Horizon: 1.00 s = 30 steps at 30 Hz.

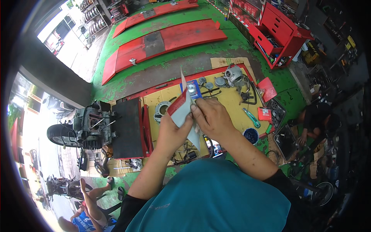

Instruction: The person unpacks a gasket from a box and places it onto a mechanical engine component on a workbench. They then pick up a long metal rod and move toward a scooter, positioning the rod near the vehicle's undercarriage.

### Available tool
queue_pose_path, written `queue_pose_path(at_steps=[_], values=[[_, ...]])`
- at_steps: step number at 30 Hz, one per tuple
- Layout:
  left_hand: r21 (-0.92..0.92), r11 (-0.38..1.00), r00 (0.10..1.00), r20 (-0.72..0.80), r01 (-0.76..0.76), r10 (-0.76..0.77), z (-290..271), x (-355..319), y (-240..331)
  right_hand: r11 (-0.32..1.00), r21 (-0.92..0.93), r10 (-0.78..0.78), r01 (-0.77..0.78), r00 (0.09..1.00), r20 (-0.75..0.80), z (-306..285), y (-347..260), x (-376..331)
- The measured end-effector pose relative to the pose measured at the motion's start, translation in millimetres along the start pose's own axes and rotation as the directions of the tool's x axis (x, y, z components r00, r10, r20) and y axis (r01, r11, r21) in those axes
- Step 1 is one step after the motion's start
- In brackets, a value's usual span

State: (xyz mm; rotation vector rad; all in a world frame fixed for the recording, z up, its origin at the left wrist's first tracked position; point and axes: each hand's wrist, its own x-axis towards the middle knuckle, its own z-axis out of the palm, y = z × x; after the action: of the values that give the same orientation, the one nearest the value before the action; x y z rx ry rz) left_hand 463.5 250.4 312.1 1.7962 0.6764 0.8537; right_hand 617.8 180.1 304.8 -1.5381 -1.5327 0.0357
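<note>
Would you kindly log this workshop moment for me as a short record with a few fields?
setting: green workshop floor with red ramps
left hand: grips a red and white packet
right hand: fingers pinch the packet's edge
below hands: yellow tray with engine parts, a green knife, a blue cup
left: engine with wheel on a black stand
right: red tool cabinet

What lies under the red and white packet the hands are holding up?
Below the red and white packet, held by the left hand and right hand, lies yellow cardboard with a grey engine cylinder and a blue packet. Packet and hands cover whatever lies directly beneath.
</note>
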Motion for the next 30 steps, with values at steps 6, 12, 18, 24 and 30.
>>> queue_pose_path(at_steps=[6,12,18,24,30], values=[[-0.033,0.999,0.991,-0.128,0.038,-0.042,-6,-9,-5,1.0,-0.023,-0.011,0.01,0.998,-0.065,-5,3,6],[-0.192,0.978,0.973,-0.196,0.08,-0.118,-8,-22,-21,0.975,0.198,0.127,-0.103,0.985,-0.114,6,5,-14],[-0.403,0.909,0.963,-0.188,0.105,-0.194,-7,-29,-36,0.927,0.31,0.254,-0.213,0.962,-0.099,10,5,-30],[-0.49,0.845,0.946,-0.11,0.216,-0.306,-14,-40,-57,0.95,0.262,0.212,-0.17,0.967,-0.141,15,5,-35],[-0.217,0.976,1.0,-0.006,0.015,-0.017,-55,-13,-30,0.954,-0.196,-0.245,0.227,0.967,-0.073,5,10,-32]])
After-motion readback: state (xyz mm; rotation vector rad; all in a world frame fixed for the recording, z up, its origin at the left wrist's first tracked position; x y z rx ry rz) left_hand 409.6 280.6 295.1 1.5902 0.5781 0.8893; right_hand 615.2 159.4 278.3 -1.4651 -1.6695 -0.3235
